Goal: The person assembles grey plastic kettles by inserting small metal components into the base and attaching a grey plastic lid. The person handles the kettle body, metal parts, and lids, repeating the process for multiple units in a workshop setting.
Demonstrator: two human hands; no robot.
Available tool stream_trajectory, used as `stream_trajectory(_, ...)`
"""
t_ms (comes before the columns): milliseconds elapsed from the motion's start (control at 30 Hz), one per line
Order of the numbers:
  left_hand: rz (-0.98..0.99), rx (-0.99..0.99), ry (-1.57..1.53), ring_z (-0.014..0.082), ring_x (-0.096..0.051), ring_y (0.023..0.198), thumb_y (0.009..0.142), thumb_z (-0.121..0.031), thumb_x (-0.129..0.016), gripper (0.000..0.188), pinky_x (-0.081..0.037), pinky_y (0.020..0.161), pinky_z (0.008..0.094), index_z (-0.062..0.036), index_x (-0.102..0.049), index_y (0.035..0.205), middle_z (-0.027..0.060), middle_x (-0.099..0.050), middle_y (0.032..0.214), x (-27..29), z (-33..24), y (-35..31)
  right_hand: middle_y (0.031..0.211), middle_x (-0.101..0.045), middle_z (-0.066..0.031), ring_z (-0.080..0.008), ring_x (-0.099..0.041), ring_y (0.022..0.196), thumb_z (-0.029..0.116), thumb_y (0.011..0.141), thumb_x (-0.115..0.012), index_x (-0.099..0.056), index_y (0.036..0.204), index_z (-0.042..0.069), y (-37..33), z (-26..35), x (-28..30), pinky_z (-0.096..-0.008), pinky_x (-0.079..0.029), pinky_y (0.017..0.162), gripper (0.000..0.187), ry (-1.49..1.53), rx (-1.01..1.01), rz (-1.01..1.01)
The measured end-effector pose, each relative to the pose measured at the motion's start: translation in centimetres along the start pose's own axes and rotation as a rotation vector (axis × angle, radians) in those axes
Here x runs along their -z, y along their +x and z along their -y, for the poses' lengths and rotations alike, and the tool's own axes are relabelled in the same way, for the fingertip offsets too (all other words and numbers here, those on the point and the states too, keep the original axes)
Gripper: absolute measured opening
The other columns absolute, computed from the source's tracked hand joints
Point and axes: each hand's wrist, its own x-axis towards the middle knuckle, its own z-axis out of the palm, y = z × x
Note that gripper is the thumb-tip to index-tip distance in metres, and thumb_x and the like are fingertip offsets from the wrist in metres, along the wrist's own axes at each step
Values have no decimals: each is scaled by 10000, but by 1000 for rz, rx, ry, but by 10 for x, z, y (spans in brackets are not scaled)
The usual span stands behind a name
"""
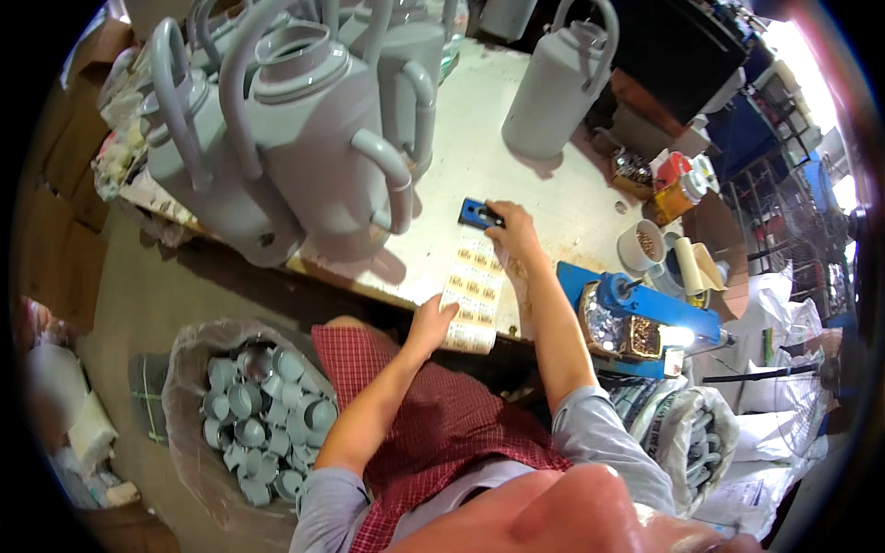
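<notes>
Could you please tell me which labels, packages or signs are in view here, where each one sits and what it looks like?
Label sheet: on the table's near edge, under the left hand; long pale strip with rows of small yellowish stickers.
Blue device: at the sheet's far end, by the right hand; small, rectangular.
Orange jar: right side of the table; white lid.
Clear bag: on the floor, left; full of grey caps.

Your hands [512, 229] have open bench [479, 138] ahead; grey jugs [304, 138] crowd left, blue tool [636, 313] and cup [641, 244] block right.
</notes>
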Motion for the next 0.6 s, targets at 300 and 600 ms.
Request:
stream_trajectory(300,-582,-569,746,317,-547,1086,751,-185,-740,361,-415,934,439,-58,-625,1068,105,-620,1145,107,-59,-88,1354,-462,-236,-383,-380,1321,185,778,-749,-490,1327,18,149,130,151,-457,-323,1088,630,77,252,-1061)
stream_trajectory(600,-709,-569,617,287,-536,1050,732,-172,-748,175,-422,888,422,-77,-656,846,41,-631,1054,140,-17,-101,1140,-614,-191,-298,-601,1056,201,790,-729,-628,1152,11,213,54,224,-372,-459,916,421,204,49,-680)
